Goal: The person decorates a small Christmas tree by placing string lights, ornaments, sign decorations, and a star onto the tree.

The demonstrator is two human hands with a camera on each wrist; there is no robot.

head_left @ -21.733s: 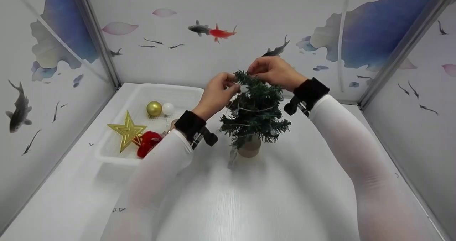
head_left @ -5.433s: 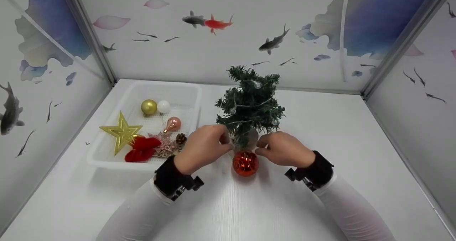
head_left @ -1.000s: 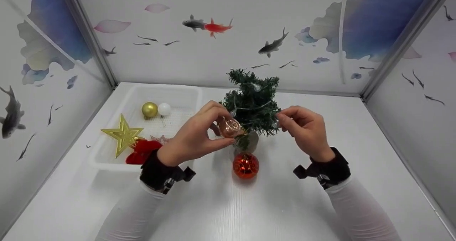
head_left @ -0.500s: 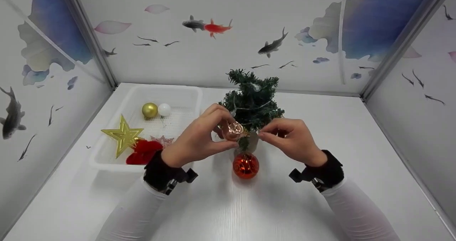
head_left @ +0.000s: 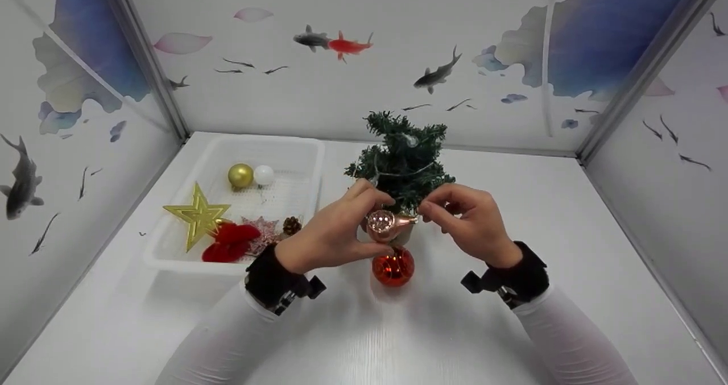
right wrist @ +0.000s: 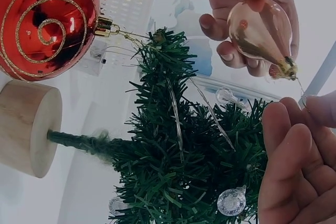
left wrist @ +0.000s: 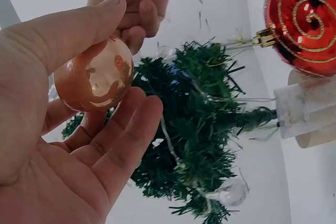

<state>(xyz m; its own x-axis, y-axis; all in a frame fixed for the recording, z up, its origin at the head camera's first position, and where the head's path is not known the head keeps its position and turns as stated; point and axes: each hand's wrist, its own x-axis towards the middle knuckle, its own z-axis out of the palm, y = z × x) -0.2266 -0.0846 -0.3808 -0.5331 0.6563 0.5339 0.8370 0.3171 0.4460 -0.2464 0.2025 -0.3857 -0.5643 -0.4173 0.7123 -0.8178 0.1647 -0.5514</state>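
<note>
In the head view my left hand (head_left: 333, 228) grips a rose-gold teardrop ornament (head_left: 382, 226) in front of the small Christmas tree (head_left: 401, 160). The ornament lies on its side, its gold cap toward my right hand (head_left: 472, 220). A thin hanging string (right wrist: 301, 86) runs from the cap to the right thumb and index finger, which pinch it in the right wrist view. A red bauble (head_left: 393, 270) with gold swirls sits at the tree's foot; its gold cord reaches a low branch in the right wrist view. Clear light bulbs (right wrist: 231, 201) on wire circle the branches.
At left stands a white tray (head_left: 149, 254) holding a gold star (head_left: 199, 217), a red velvet bow (head_left: 230, 241), a pink glitter piece (head_left: 263, 231), a pinecone (head_left: 292, 225), a gold ball (head_left: 240, 176) and a white ball (head_left: 264, 175). Printed walls enclose the white table (head_left: 364, 339).
The teardrop ornament has left the tray and is in my left hand. The red bauble has appeared at the tree's foot since the oldest frame. My right hand has moved from the branches to the ornament's string.
</note>
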